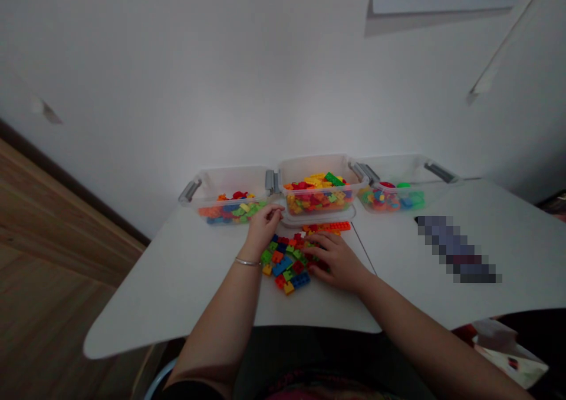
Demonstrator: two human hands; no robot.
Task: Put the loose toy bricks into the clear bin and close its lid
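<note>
A loose pile of toy building bricks (282,264) in blue, green, red, orange and yellow lies on the white table. My right hand (336,259) rests over the right side of the pile, its fingers spread and touching bricks. My left hand (264,228), with a bracelet at the wrist, is raised at the pile's far left edge. Its fingers are curled together, and whatever they may hold is hidden. Just behind the pile lies a long orange brick (339,226). The middle clear bin (316,167) behind the hands holds many mixed bricks.
A left clear bin (212,182) and a right clear bin (400,167), both holding colourful pieces, flank the middle one along the wall. A pixelated dark object (455,249) lies at the right on the white table (177,294). Wooden furniture (53,211) stands at left.
</note>
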